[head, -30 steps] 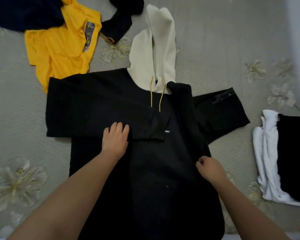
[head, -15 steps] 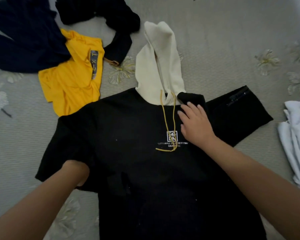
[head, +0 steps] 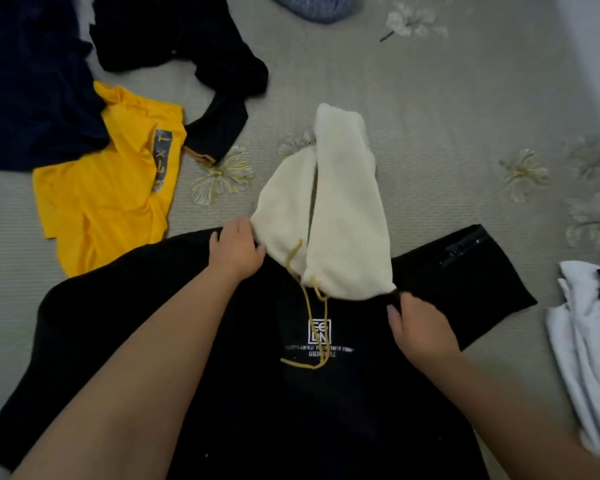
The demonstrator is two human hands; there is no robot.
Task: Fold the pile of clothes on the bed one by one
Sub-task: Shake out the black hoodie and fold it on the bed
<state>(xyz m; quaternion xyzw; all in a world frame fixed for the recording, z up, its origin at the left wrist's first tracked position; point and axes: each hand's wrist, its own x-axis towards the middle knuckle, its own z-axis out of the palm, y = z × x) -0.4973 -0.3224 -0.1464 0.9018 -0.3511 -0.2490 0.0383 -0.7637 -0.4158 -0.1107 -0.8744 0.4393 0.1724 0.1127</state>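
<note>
Grey floral bedspread (head: 430, 116) under black hoodie (head: 243, 393); yellow shirt (head: 101, 202) lies nearby.

Both forearms extended forward; left hand (head: 236, 251) and right hand (head: 421, 329) lay knuckles-up, fingers curled.

A bedroom at home, laundry spread over the bed.
A grey ribbed bedspread with pale embroidered flowers (head: 447, 109) carries loose clothes: a crumpled yellow cotton T-shirt (head: 108, 199) and a black hooded sweatshirt with cream hood (head: 326, 393).
</note>
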